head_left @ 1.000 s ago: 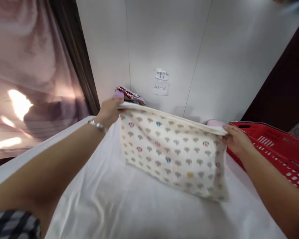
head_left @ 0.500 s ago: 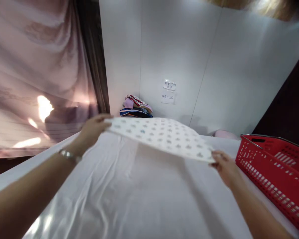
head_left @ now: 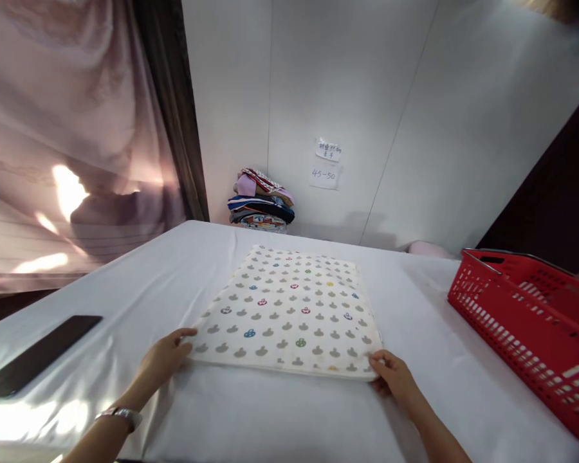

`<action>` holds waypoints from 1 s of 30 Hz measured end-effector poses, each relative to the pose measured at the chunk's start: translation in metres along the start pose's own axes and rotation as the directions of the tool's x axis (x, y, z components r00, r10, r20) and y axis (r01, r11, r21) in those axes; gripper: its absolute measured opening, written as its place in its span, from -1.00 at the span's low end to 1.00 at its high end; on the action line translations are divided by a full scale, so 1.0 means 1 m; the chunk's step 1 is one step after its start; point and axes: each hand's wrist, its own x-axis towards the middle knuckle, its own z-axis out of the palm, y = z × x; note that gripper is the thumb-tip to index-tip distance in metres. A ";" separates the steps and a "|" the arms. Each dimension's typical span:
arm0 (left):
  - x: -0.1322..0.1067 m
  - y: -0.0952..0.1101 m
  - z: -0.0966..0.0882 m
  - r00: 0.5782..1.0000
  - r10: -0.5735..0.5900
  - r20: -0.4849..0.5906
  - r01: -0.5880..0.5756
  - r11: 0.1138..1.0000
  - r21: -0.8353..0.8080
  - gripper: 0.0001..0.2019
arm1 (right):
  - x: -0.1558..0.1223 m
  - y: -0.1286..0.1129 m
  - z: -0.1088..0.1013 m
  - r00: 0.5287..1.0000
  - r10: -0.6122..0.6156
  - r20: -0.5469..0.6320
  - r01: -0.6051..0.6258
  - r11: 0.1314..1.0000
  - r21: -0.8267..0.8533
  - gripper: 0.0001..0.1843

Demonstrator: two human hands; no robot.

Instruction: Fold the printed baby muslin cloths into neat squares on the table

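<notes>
A folded cream cloth (head_left: 289, 312) printed with small grey and coloured shapes lies flat on the white-covered table (head_left: 251, 418). My left hand (head_left: 164, 357) rests at its near left corner, fingers pinched on the edge. My right hand (head_left: 394, 376) grips the near right corner with curled fingers. A metal watch sits on my left wrist.
A red plastic basket (head_left: 531, 321) stands at the right edge of the table. A stack of folded clothes (head_left: 260, 202) sits against the back wall under two paper labels (head_left: 327, 164). A dark phone (head_left: 38, 354) lies at the left. A pink curtain (head_left: 53, 128) hangs left.
The cloth was held up in the air by its top edge, then swung forward and laid flat on the table. Both hands came down and back toward me with its near corners.
</notes>
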 end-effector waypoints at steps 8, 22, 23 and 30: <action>-0.011 0.026 0.002 0.969 0.245 0.034 -0.231 0.848 0.476 -0.59 | -0.004 -0.002 -0.007 0.997 -0.016 0.079 0.049 0.894 -0.445 -0.76; 0.065 0.140 0.088 0.748 0.581 0.321 -0.655 0.725 0.212 -0.69 | 0.146 -0.084 -0.014 0.938 -0.335 -0.089 0.178 0.684 -0.707 -0.68; 0.079 0.149 0.097 0.724 0.604 0.334 -0.682 0.701 0.209 -0.68 | 0.162 -0.088 -0.011 0.939 -0.327 -0.107 0.149 0.666 -0.731 -0.68; 0.178 0.206 0.166 0.688 0.656 0.311 -0.726 0.634 0.267 -0.65 | 0.244 -0.103 0.000 0.944 -0.265 -0.195 0.039 0.680 -0.733 -0.74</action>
